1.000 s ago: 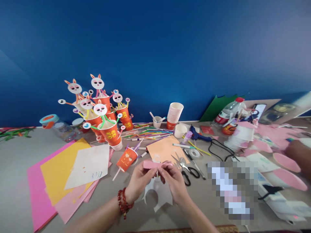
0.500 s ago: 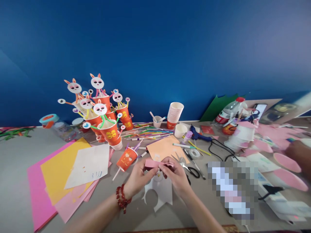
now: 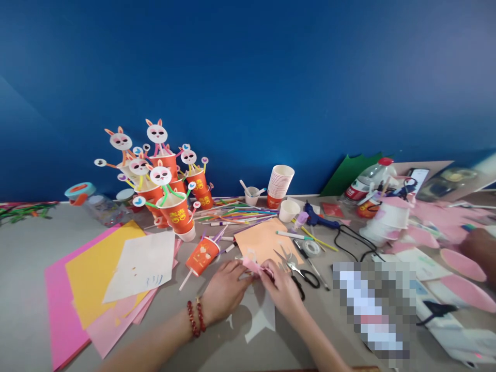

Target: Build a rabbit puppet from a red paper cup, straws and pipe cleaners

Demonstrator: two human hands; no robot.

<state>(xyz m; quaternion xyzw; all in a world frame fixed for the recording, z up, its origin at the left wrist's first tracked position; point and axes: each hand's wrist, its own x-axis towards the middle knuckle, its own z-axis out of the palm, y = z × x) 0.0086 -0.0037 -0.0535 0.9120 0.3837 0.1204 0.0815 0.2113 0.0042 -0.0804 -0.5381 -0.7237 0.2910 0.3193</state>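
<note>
My left hand (image 3: 225, 289), with a red bead bracelet on its wrist, and my right hand (image 3: 282, 290) meet over the grey table. Both pinch a small pink paper strip (image 3: 252, 266), now bunched short between the fingertips. Under the hands lies a white cut-out paper shape (image 3: 259, 316). Just left of my left hand an orange paper cup (image 3: 202, 256) with straws lies tipped over. Black-handled scissors (image 3: 298, 274) lie right beside my right hand, next to an orange paper sheet (image 3: 260, 240).
Pink, yellow and white sheets (image 3: 96, 279) lie at left. Rabbit-faced orange cups (image 3: 166, 181) stand at the back, with coloured straws (image 3: 236, 212), stacked cups (image 3: 279, 183), a blue glue gun (image 3: 318, 217), tape roll (image 3: 310, 247) and bottle (image 3: 368, 181). Another person's hand (image 3: 480, 248) shows at far right among pink ears.
Both hands have lowered toward the table and drawn closer together. The pink strip, held out long before, is now bunched short between the fingers.
</note>
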